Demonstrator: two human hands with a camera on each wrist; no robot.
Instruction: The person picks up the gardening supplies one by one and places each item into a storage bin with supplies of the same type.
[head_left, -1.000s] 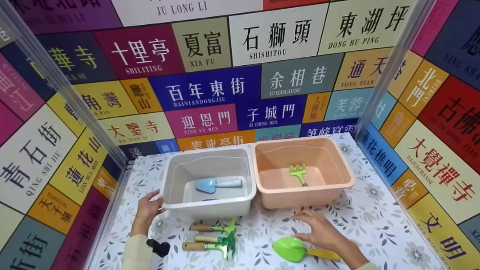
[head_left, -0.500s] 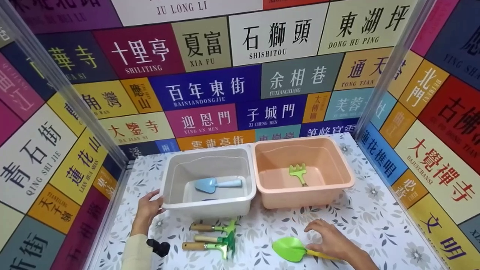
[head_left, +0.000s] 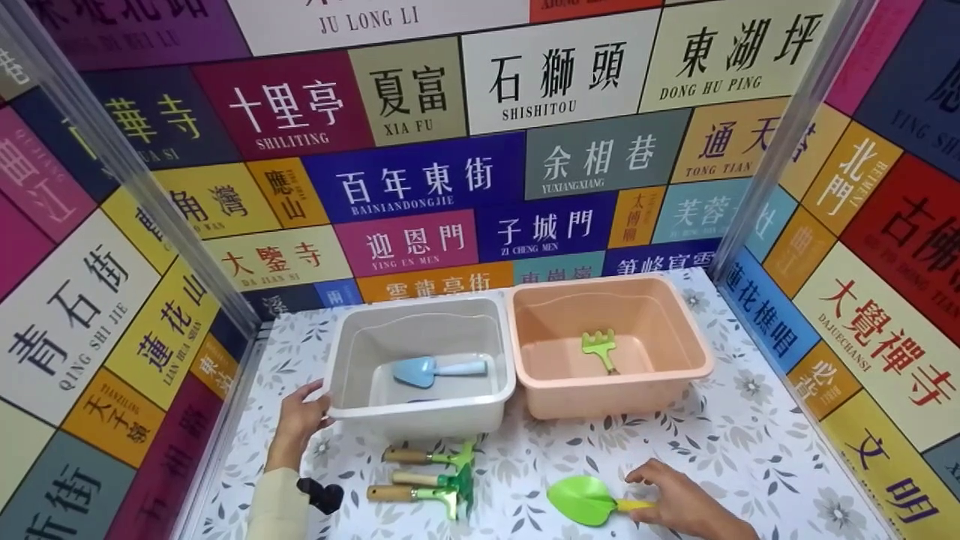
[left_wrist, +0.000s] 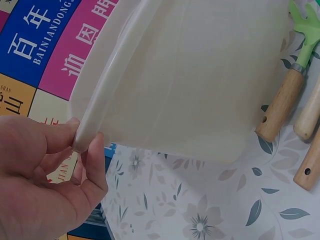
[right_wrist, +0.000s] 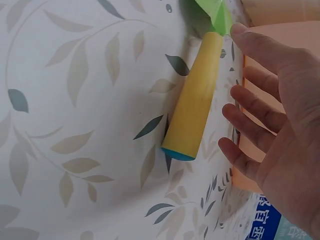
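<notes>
My left hand (head_left: 301,418) pinches the left rim corner of a pale grey plastic basin (head_left: 427,416) between thumb and fingers; the left wrist view shows this grip on the rim (left_wrist: 107,85). A blue hand trowel (head_left: 415,372) lies inside that basin. At the right front, my right hand (head_left: 679,501) hovers by a garden trowel with a green blade (head_left: 581,501) and a yellow handle (right_wrist: 195,100). In the right wrist view its fingers (right_wrist: 255,125) are spread and slightly bent beside the handle, apart from it.
A peach basin (head_left: 607,396) stands against the grey one, with a small green rake (head_left: 598,346) in it. Three wooden-handled green garden tools (head_left: 427,476) lie in front of the grey basin. Printed panels (head_left: 431,176) wall in the flower-patterned table (head_left: 517,465).
My right hand has moved right and down, from above the green blade to beside the trowel's yellow handle. The left hand keeps its hold on the grey basin's rim.
</notes>
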